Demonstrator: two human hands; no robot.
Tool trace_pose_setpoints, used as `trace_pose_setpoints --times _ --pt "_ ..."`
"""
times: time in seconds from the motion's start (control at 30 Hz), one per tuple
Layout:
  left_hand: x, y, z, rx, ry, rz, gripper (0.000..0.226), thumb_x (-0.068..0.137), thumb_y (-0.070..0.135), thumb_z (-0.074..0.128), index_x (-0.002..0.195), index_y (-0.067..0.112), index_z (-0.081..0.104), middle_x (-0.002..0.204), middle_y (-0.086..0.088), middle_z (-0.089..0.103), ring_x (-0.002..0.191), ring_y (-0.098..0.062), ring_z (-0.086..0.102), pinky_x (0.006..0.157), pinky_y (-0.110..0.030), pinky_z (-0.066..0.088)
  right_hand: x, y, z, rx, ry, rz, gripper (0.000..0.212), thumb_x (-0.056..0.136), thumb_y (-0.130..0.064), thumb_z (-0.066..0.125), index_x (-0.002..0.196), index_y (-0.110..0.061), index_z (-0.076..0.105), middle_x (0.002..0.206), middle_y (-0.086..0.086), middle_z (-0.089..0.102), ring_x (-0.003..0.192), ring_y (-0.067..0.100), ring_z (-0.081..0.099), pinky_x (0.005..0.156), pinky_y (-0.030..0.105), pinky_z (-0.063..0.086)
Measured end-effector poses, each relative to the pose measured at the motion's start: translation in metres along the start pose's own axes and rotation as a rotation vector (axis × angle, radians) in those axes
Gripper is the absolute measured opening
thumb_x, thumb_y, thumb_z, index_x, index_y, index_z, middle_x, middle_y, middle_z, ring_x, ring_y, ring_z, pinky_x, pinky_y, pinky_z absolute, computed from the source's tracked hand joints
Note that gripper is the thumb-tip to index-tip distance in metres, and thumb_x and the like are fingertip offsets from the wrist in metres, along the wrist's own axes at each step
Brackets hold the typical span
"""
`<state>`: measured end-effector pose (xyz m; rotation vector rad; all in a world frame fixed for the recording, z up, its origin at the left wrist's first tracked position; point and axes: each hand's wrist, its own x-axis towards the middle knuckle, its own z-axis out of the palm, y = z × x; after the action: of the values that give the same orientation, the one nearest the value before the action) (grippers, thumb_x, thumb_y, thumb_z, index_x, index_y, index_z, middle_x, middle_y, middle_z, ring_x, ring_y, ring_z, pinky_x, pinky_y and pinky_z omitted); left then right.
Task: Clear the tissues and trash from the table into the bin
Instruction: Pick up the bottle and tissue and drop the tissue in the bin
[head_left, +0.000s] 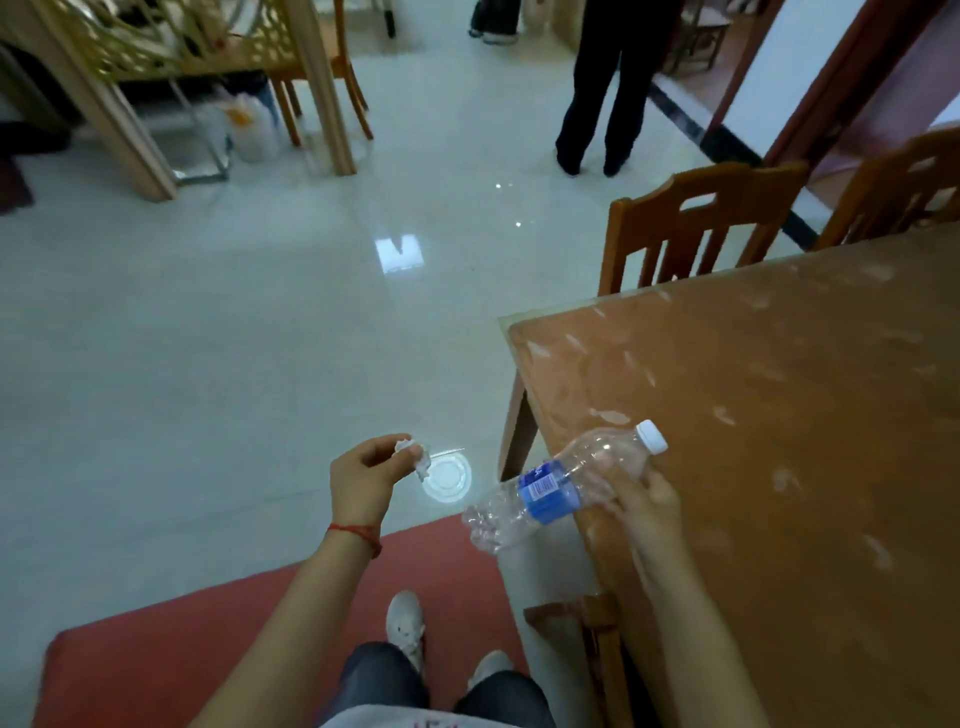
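My left hand (363, 475) pinches a small crumpled white tissue (415, 454) over the floor, left of the table. My right hand (641, 501) grips an empty clear plastic bottle (550, 488) with a blue label and white cap, held slanted across the near left corner of the wooden table (753, 415). The cap points up and to the right over the table; the crushed bottom hangs out over the floor. No bin shows in this view.
A round bright light reflection (447, 480) lies on the glossy tile floor below my left hand. A red mat (208, 623) is under my feet. Wooden chairs (696, 228) stand at the table's far side, one chair (587, 623) near me. A person's legs (608, 93) stand ahead.
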<state>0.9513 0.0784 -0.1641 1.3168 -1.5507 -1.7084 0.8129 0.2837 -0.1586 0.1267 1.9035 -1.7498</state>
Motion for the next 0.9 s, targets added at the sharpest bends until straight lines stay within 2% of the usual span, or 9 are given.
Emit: trace_pose_setpoints --times 0.07,0.13,0.27,0.33,0.4,0.47,0.57,0.67,0.9 --pt "0.006 -0.003 -0.024 -0.033 0.049 -0.02 0.014 0.07 0.002 0.073 0.073 0.014 0.069 0.078 0.0 0.068 0.069 -0.005 0.063 0.071 -0.021 0.049 0.002 -0.002 0.023 -0.013 -0.06 -0.041 0.024 0.077 -0.022 0.073 0.098 -0.014 0.066 0.089 0.011 0.067 0.08 0.026 0.062 0.072 0.039 0.049" --pt "0.013 -0.005 -0.046 -0.041 0.088 -0.027 0.011 0.07 0.003 0.074 0.076 0.012 0.07 0.078 -0.001 0.069 0.064 0.0 0.063 0.071 -0.021 0.05 0.005 -0.007 0.053 -0.037 -0.124 -0.055 0.028 0.079 -0.021 0.071 0.105 -0.012 0.066 0.098 0.013 0.068 0.087 0.025 0.064 0.079 0.04 0.052" --pt "0.03 -0.004 -0.085 -0.062 0.163 -0.042 0.016 0.069 0.005 0.075 0.085 0.003 0.071 0.077 -0.002 0.069 0.062 0.004 0.062 0.069 -0.018 0.048 0.012 -0.007 0.105 -0.112 -0.22 -0.054 0.032 0.075 -0.028 0.074 0.103 -0.014 0.066 0.1 0.013 0.069 0.093 0.026 0.066 0.083 0.041 0.053" --pt "0.043 -0.002 -0.102 -0.076 0.2 -0.035 0.016 0.069 0.006 0.075 0.084 0.003 0.071 0.077 -0.002 0.069 0.063 0.003 0.062 0.07 -0.018 0.049 0.017 -0.006 0.132 -0.131 -0.258 -0.057 0.031 0.076 -0.024 0.074 0.104 -0.016 0.064 0.1 0.01 0.067 0.092 0.025 0.065 0.075 0.034 0.056" --pt "0.057 0.001 -0.117 -0.092 0.224 -0.033 0.016 0.069 0.006 0.075 0.084 0.003 0.071 0.078 -0.003 0.069 0.065 0.003 0.063 0.071 -0.018 0.049 0.024 -0.004 0.156 -0.114 -0.275 -0.042 0.038 0.08 -0.018 0.07 0.115 -0.01 0.059 0.106 0.013 0.062 0.094 0.025 0.062 0.064 0.024 0.056" --pt "0.074 0.005 -0.13 -0.108 0.234 -0.04 0.016 0.069 0.005 0.074 0.085 0.003 0.071 0.081 -0.005 0.07 0.07 -0.002 0.064 0.075 -0.023 0.05 0.031 -0.006 0.176 -0.106 -0.287 -0.043 0.046 0.081 -0.017 0.069 0.123 -0.008 0.055 0.112 0.015 0.061 0.1 0.027 0.061 0.066 0.023 0.057" --pt "0.099 0.012 -0.145 -0.152 0.234 -0.05 0.01 0.07 0.003 0.074 0.078 0.009 0.072 0.08 -0.006 0.07 0.08 -0.017 0.064 0.083 -0.031 0.051 0.039 -0.012 0.202 -0.079 -0.291 -0.044 0.048 0.082 -0.016 0.068 0.126 -0.008 0.052 0.115 0.015 0.061 0.105 0.03 0.061 0.082 0.033 0.054" --pt "0.124 0.018 -0.155 -0.147 0.212 -0.041 0.01 0.07 0.004 0.074 0.07 0.015 0.072 0.076 -0.003 0.071 0.081 -0.018 0.066 0.085 -0.033 0.052 0.049 -0.016 0.223 -0.07 -0.265 -0.043 0.047 0.083 -0.014 0.066 0.127 -0.007 0.051 0.113 0.015 0.062 0.104 0.029 0.062 0.082 0.033 0.053" --pt "0.191 0.031 -0.151 -0.15 0.203 -0.076 0.016 0.069 0.004 0.075 0.084 0.0 0.071 0.082 -0.012 0.07 0.081 -0.02 0.066 0.088 -0.038 0.052 0.092 -0.029 0.263 -0.058 -0.195 -0.007 0.044 0.083 -0.013 0.066 0.124 -0.009 0.052 0.109 0.013 0.062 0.105 0.031 0.061 0.08 0.031 0.052"
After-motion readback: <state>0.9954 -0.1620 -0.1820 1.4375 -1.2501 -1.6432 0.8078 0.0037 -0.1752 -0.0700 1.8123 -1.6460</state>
